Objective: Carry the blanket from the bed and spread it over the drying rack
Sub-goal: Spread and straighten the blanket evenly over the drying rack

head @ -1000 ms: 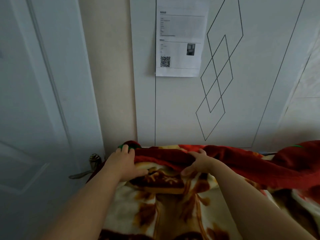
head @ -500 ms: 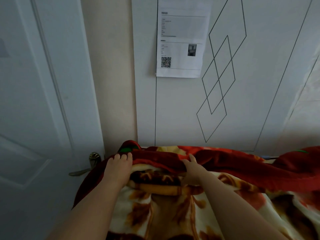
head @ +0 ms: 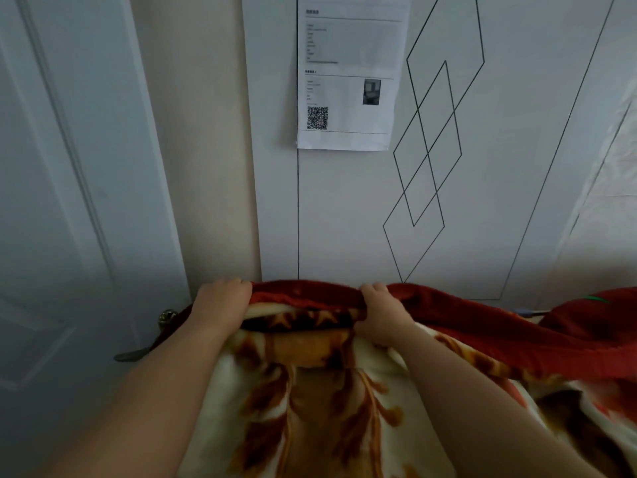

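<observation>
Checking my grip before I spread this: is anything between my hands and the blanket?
Nothing visible. The left hand and right hand both grip the blanket directly by its red top edge, fingers curled over it.

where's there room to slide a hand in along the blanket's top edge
Free: the blanket's red edge between the left hand and right hand, and the long stretch right of it. Crowded: left of the left hand, by the door handle.

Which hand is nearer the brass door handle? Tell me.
Left. The left hand grips the blanket just beside the door handle; the right hand grips it farther right.
</observation>
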